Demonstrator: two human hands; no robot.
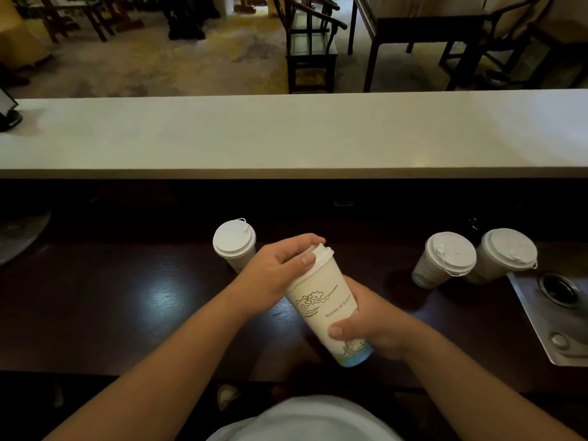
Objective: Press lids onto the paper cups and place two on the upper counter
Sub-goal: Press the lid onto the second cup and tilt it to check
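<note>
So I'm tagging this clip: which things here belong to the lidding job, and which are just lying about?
Job:
held cup
its lid
left hand
right hand
three lidded cups
upper counter

Lying about:
metal sink tray
dark stand
chairs

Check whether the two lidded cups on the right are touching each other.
Cannot tell. In the head view the nearer lidded cup overlaps the farther lidded cup by the sink, so neither contact nor a gap shows plainly.
</note>
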